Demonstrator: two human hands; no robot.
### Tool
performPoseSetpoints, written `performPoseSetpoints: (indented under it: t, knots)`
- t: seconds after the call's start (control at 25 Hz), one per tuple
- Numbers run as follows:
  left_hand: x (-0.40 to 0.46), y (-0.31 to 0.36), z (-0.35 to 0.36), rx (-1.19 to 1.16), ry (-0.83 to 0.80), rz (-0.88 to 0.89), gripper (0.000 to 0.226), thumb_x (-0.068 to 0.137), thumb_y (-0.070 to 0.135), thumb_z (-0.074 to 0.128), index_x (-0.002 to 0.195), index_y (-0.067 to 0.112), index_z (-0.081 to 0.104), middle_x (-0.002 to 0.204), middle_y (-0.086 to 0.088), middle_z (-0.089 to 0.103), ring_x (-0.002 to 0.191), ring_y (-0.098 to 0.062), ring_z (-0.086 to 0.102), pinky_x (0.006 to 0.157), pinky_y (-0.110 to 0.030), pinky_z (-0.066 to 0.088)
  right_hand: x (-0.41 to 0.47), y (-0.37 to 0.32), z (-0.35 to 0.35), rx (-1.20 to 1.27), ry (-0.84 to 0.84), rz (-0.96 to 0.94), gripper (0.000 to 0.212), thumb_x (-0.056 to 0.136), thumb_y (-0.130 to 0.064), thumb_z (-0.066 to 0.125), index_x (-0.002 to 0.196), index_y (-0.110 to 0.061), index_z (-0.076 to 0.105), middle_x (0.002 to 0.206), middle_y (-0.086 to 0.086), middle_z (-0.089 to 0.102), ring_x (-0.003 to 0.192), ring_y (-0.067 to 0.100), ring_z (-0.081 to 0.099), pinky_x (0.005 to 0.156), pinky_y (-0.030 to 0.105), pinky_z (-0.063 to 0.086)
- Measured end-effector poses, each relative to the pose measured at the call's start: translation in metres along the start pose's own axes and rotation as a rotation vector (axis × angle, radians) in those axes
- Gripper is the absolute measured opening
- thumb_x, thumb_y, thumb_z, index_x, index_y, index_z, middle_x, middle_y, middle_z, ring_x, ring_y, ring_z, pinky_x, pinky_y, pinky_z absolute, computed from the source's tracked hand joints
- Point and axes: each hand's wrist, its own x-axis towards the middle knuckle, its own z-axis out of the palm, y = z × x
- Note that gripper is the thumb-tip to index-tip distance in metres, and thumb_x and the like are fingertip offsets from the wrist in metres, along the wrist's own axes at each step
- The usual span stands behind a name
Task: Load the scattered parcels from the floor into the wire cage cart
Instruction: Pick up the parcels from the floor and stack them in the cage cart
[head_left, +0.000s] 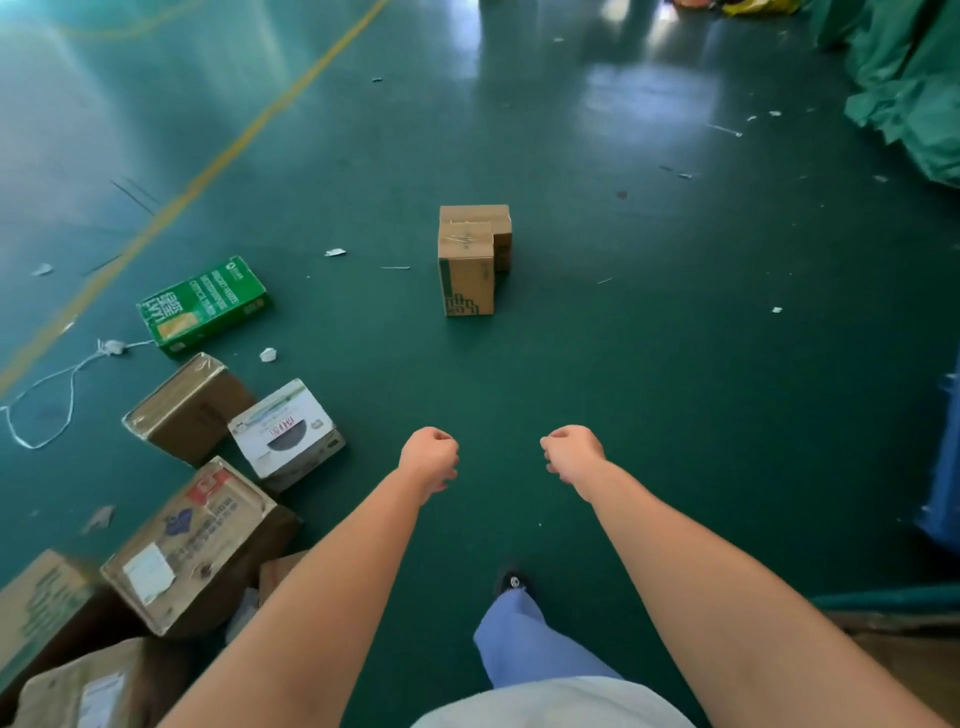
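Observation:
Both my arms reach forward over the green floor. My left hand (429, 457) and my right hand (571, 453) hang with fingers loosely curled and hold nothing. Straight ahead, well beyond the hands, a tall brown carton (466, 273) stands upright with a second brown carton (493, 223) close behind it. To the left lie a green box (203, 306), a taped brown box (189, 408), a white printed box (285, 434) and a large brown carton with a white label (192, 545). The wire cage cart is not in view.
More cartons (47, 608) crowd the bottom left corner. A white string (52, 389) and paper scraps lie on the floor by a yellow line (208, 171). Green sacks (914, 78) pile up at the top right. A blue object (943, 467) stands at the right edge.

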Motion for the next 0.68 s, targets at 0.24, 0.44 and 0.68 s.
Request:
performPoseSetpoints:
  t: [0.24, 0.44, 0.68]
  knots:
    - [0.112, 0.103, -0.034, -0.007, 0.046, -0.055, 0.016, 0.095, 0.007, 0.038, 0.094, 0.010, 0.053, 0.083, -0.008, 0.055, 0.068, -0.023, 0.050, 0.058, -0.029, 0.039, 0.116, -0.119, -0.016, 0.026, -0.025, -0.005, 0.018, 0.092, -0.018, 0.050, 0.108, -0.015, 0.059, 0.094, 0.005, 0.062, 0.080, 0.023, 0.059, 0.057, 0.028, 0.039]
    - [0.211, 0.170, -0.068, -0.047, 0.052, -0.091, 0.017, 0.097, 0.007, 0.038, 0.102, 0.007, 0.054, 0.088, -0.010, 0.056, 0.063, -0.020, 0.049, 0.053, -0.028, 0.036, 0.215, -0.212, -0.018, -0.025, 0.004, -0.005, 0.017, 0.093, -0.017, 0.049, 0.107, -0.014, 0.059, 0.090, 0.006, 0.059, 0.076, 0.022, 0.054, 0.058, 0.030, 0.039]
    - [0.368, 0.278, -0.115, -0.050, 0.009, -0.097, 0.013, 0.098, 0.008, 0.037, 0.097, 0.011, 0.050, 0.082, -0.006, 0.048, 0.065, -0.018, 0.042, 0.053, -0.026, 0.034, 0.335, -0.338, -0.005, -0.040, 0.012, 0.026, 0.023, 0.094, -0.020, 0.050, 0.115, -0.013, 0.059, 0.096, 0.006, 0.060, 0.081, 0.024, 0.057, 0.061, 0.030, 0.041]
